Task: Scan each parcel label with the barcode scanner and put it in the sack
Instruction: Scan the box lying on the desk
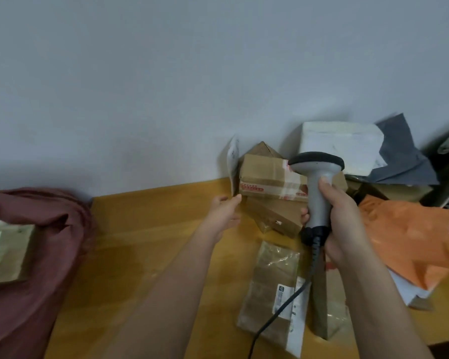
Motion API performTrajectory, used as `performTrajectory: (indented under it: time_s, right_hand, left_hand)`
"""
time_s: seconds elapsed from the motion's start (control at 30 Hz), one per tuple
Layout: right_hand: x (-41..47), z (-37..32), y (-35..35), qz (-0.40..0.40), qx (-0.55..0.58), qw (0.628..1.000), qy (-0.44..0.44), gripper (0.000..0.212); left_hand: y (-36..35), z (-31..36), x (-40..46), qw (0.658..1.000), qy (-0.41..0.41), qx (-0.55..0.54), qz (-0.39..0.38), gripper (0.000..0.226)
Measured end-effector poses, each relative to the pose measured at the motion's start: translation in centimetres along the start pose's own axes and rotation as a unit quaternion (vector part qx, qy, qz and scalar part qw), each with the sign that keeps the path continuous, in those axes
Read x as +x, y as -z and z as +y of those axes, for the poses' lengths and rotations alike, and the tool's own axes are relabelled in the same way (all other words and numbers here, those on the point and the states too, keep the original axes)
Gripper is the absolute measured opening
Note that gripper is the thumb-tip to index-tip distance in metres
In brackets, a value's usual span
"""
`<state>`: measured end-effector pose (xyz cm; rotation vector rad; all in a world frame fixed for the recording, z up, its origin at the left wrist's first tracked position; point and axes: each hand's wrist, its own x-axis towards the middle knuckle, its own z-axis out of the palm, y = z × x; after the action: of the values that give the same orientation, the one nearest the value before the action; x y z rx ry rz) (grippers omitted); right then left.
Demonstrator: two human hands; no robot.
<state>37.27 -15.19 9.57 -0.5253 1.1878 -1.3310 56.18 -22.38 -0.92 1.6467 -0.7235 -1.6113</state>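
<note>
Far left of the frame there's a soft, wrinkly dark-red cloth sack [34,255] slumped at the table's left end, with a blocky brown parcel [7,251] lying on its folds, a pale label on top. The table [145,229] is smooth yellowish wood running across the lower half. Around the middle, the left hand [224,212] reaches toward the pile, thumb and fingers pinching the bottom edge of a thin white flat packet [232,164] that stands upright against the wall. Just right of that is a stack of small cardboard boxes [267,177], the upper one wrapped in shiny clear tape with red print. Lower centre, a flat brown parcel in crinkly plastic [272,281] lies on the table, white label near its right edge. The right hand [340,221] is wrapped tight around the grey plastic handle of the barcode scanner [318,174], its dark rounded head up top and a black cord trailing down over the flat parcel. Behind it sits a white boxy parcel [340,143], then a dark grey plastic bag [402,156], and at the right a crumpled orange plastic mailer [410,239].
</note>
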Motion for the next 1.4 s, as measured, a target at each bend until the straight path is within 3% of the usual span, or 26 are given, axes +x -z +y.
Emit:
performTrajectory:
  time_s: [0.1, 0.2, 0.3, 0.6, 0.77, 0.93, 1.07, 1.23, 1.4]
  right_hand:
    - [1.5, -0.9, 2.7, 0.014, 0.003, 1.0, -0.011, 0.039]
    - [3.1, -2.0, 5.0, 0.021, 0.003, 1.0, -0.014, 0.029]
    - [4.7, -3.1, 7.0, 0.015, -0.001, 1.0, -0.015, 0.026]
    - [7.2, -4.6, 9.8, -0.004, -0.018, 1.0, -0.017, 0.022]
    - [7.0, -4.9, 7.9, -0.019, -0.026, 0.999, -0.005, 0.019]
    - [5.7, -4.1, 4.4, -0.044, -0.011, 0.999, -0.012, 0.025]
    - [4.1, -2.2, 1.1, -0.07, -0.009, 0.997, -0.023, 0.025]
    - [1.7, 0.9, -3.1, -0.102, -0.019, 0.994, -0.035, 0.025]
    - [-0.2, 4.5, -6.9, -0.133, -0.046, 0.989, -0.052, 0.029]
  left_hand:
    - [-3.3, 0.9, 1.8, 0.998, 0.033, -0.048, 0.008, 0.09]
    - [-6.1, 1.4, 4.1, 0.994, 0.067, -0.084, 0.02, 0.106]
    - [-7.7, 1.7, 6.5, 0.986, 0.07, -0.126, 0.085, 0.122]
    - [-6.8, 2.2, 9.8, 0.985, 0.05, -0.142, 0.089, 0.084]
    - [-4.0, 2.2, 8.0, 0.983, 0.015, -0.179, 0.046, 0.073]
    - [1.8, 1.5, 5.3, 0.973, 0.009, -0.226, 0.053, 0.044]
    - [8.2, -0.9, 2.7, 0.964, 0.028, -0.26, 0.045, 0.053]
    - [15.5, -4.9, -1.1, 0.969, 0.07, -0.226, -0.064, 0.083]
    - [21.7, -9.3, -3.7, 0.971, 0.054, -0.233, -0.008, 0.077]
